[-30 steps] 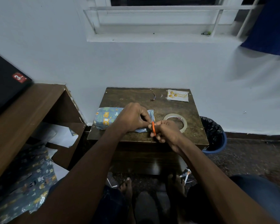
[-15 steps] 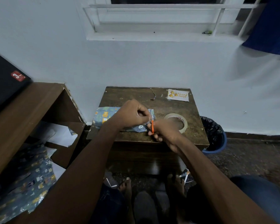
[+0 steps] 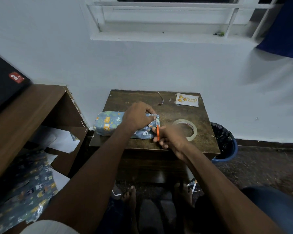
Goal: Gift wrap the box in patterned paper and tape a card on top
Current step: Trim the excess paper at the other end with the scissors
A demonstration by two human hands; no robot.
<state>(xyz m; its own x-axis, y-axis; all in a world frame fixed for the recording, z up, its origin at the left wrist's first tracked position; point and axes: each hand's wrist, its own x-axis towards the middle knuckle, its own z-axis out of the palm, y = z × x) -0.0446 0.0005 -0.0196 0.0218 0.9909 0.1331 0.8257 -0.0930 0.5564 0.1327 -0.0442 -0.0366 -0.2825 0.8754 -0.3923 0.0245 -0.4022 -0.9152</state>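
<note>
**Paper flap pinched and scissors held at the end of the wrapped box**

The wrapped box [image 3: 108,124], covered in blue patterned paper, is laid on the small wooden table [image 3: 134,97]. Its right end is pinched by the curled fingers of the left hand [image 3: 138,118], and a narrow flap of paper [image 3: 157,119] is held up just beyond those fingertips. The orange-handled scissors [image 3: 157,132] are gripped by the curled fingers of the right hand [image 3: 172,137], with the blades raised against the flap, immediately right of the left fingertips. Whether the blades are parted cannot be told. A roll of clear tape [image 3: 192,127] is lying flat just beyond the right hand's knuckles. The card [image 3: 187,99] is placed well beyond both hands, at the far right corner of the table. A thin paper strip [image 3: 161,99] is lying beyond the left fingers.
</note>
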